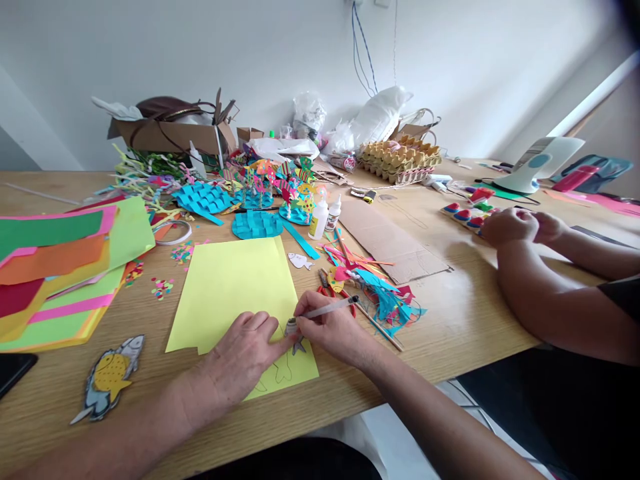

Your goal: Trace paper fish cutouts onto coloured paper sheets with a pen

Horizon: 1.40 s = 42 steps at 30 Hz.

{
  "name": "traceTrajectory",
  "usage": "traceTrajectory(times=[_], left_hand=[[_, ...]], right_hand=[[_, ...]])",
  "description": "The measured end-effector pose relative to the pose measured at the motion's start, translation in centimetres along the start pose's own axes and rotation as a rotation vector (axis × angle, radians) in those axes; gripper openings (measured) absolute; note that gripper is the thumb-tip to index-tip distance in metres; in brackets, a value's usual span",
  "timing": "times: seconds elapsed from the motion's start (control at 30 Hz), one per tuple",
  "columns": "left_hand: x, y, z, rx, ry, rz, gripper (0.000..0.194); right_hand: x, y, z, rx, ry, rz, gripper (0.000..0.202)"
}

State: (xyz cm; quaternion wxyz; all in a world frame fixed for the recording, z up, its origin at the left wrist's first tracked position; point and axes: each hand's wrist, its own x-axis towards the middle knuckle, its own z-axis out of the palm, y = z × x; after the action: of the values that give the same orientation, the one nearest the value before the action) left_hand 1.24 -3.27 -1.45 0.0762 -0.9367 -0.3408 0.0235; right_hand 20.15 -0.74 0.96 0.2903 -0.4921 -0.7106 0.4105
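My right hand (327, 328) pinches a slim pale pen (333, 306), its black end pointing right. The pen's tip is hidden behind my fingers. My left hand (245, 357) rests on a yellow paper sheet (235, 280), its fingers curled and its thumb stretched toward a small grey fish cutout (299, 347). Thumb and fingers hold that cutout down near the sheet's lower right corner, partly covering it. Drawn fish outlines (283, 367) show on the yellow paper beside it. A white fish cutout (300, 261) lies just beyond the sheet's right edge.
Coloured paper (55, 267) is stacked at left, above fish cutouts (110, 377). Scissors (327, 287) and paper scraps (390, 297) lie right of my hands. Glue bottles (319, 219), woven blue paper (257, 225) and cardboard (390, 240) stand beyond. Another person's hands (517, 227) are at right.
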Motion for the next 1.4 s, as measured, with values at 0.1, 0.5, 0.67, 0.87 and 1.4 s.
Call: traceTrajectory(times=[0.1,0.5,0.67,0.87,1.4], left_hand=[[0.06,0.29,-0.02,-0.021,-0.013,-0.025,0.041],[-0.03,0.63,0.4,-0.046,-0.011,-0.038,0.04],[-0.03,0.68,0.48,-0.051,0.013,-0.04,0.04],[-0.08,0.64,0.65,-0.054,0.027,-0.036,0.036],[0.01,0.65,0.13,-0.059,-0.008,-0.036,0.04]], right_hand=[[0.04,0.34,0.28,-0.005,-0.03,-0.01,0.013],[-0.06,0.48,0.39,0.009,-0.137,-0.002,0.012],[0.02,0.69,0.45,0.008,-0.165,0.006,0.014],[0.04,0.73,0.47,-0.003,-0.178,0.016,0.014],[0.1,0.55,0.41,-0.002,-0.159,0.009,0.013]])
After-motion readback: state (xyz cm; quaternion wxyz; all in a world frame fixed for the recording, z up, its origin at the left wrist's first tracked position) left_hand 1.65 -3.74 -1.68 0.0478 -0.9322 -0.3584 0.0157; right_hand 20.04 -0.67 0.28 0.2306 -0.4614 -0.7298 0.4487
